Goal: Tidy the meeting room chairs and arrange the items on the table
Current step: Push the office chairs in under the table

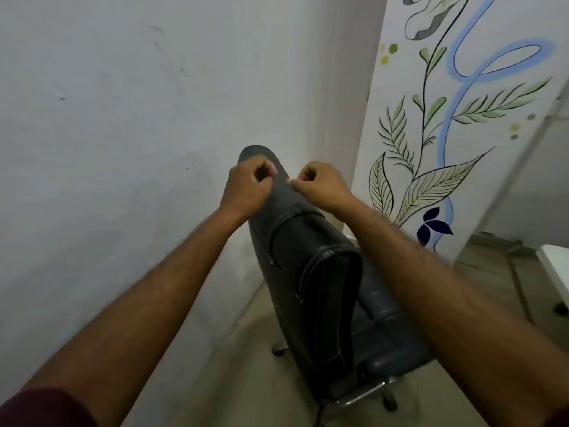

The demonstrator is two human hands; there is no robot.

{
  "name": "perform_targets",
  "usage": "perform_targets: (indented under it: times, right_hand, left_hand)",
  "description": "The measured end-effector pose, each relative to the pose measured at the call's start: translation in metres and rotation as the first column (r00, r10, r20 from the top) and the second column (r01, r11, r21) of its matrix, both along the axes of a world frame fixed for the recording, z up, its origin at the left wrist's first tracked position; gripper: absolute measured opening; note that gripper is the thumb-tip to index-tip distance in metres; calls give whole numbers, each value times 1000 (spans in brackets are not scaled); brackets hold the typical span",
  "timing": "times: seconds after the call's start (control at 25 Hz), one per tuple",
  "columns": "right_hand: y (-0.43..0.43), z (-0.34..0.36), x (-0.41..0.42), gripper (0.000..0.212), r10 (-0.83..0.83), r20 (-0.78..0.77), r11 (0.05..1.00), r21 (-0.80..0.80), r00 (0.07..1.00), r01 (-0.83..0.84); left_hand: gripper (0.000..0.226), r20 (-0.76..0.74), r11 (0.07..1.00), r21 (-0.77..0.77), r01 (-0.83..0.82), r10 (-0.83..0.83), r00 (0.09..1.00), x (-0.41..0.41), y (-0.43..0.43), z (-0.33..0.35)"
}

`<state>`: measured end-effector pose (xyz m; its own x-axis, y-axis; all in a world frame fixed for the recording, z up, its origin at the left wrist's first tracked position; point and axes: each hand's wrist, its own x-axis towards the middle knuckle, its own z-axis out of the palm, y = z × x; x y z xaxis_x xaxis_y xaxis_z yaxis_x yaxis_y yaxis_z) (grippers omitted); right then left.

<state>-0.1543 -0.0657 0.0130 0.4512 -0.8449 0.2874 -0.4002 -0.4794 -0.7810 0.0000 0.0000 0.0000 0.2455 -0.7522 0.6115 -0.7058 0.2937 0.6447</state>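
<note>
An office meeting room is suggested by a padded swivel chair [311,272], plain walls and a painted leaf mural [437,124].

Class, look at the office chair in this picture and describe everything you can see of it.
The office chair is dark grey, upholstered in what looks like leather with pale stitching. It has a tall padded backrest, a cushioned seat and a chrome wheeled base on the tiled floor. It stands near a plain wall, seen from behind. The left hand and right hand rest curled on the backrest's top edge.

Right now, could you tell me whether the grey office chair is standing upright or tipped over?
Upright: the chair has its backrest rising and its castors on the floor. Both hands grip the backrest top.
</note>
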Motion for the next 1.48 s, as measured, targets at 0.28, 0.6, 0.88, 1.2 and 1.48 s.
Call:
perform_targets:
  times: [0.28, 0.6, 0.88, 1.2, 1.48]
  right_hand:
    - [-67, -23, 64, 74, 65, -488, 998, 18, 871, -64]
    - [-86, -33, 77, 112, 96, -364, 952, 305, 926, 21]
    - [-50, -35, 100, 82, -46, -456, 917, 334, 889, 219]
    - [-3, -34, 73, 118, -404, -640, 820, 63, 654, 568]
    - [15, -26, 15, 90, -564, -610, 722, -37, 557, 691]
  left_hand:
    - [74, 440, 896, 421, -143, -64, 896, 77, -66, -26]
    - [139, 685, 766, 638, -75, -520, 510, 115, -124, -18]
    - [140, 675, 815, 529, 234, -572, 466, 162, -133, -44]
    - [126, 734, 800, 359, 481, -560, 384, 137, -165, -49]
    - [121, 761, 741, 238, 628, -544, 353, 67, -179, -54]
